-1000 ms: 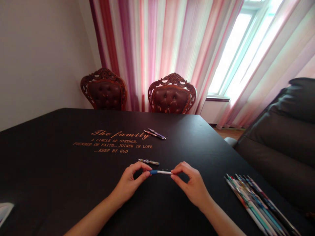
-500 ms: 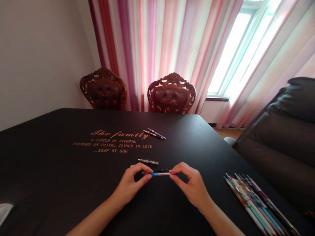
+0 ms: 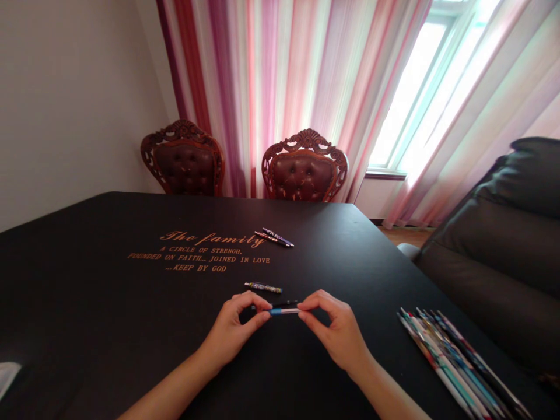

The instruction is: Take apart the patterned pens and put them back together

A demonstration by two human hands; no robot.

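Between my two hands a blue-and-white pen (image 3: 284,311) is held level, just above the black table (image 3: 131,332). My left hand (image 3: 238,321) pinches its blue end between thumb and fingers. The white end is pinched in my right hand (image 3: 332,324). Directly behind it a dark pen (image 3: 286,304) lies on the table, partly hidden by my left fingers. A little farther off is a short patterned pen (image 3: 263,287). Both pen tips are covered by my fingertips.
Two more pens (image 3: 275,238) lie together beside the gold lettering farther back. At the right, several pens (image 3: 459,361) are laid side by side. A white object (image 3: 7,376) shows at the left edge. Beyond the table stand two carved chairs (image 3: 306,175); a dark leather seat (image 3: 494,251) is at right.
My right hand has shifted slightly left, nearer to my left hand, and less of the pen shows between them. The left hand has barely moved.
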